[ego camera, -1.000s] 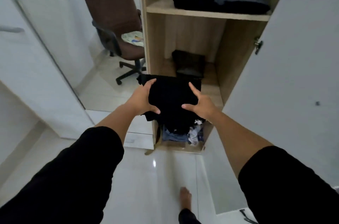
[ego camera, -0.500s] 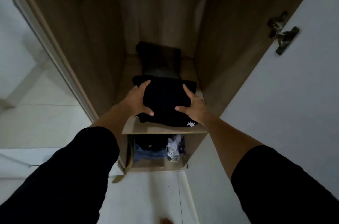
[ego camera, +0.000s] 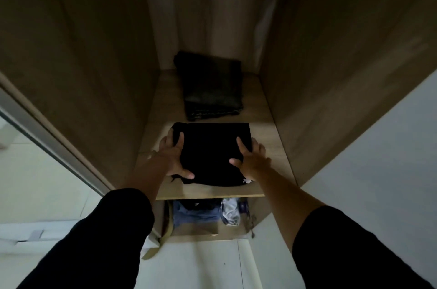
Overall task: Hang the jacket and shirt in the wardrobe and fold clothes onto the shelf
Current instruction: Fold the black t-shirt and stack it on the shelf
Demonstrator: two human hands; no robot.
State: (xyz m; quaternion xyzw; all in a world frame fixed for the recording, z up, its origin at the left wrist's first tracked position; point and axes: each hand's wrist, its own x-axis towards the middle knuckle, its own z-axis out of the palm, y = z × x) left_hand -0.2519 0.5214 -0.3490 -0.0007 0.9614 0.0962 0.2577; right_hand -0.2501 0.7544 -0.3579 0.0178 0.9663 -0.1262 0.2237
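head | hands: left hand, right hand both grasping folded black garment; on shelf

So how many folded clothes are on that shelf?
2. The black one sits at the front between the left hand and the right hand. The dark green one lies behind it, near the back of the shelf.

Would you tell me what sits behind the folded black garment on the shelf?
Behind the folded black garment lies a dark folded cloth against the back wall, apart from it on the shelf. Whatever is beneath either one is covered.
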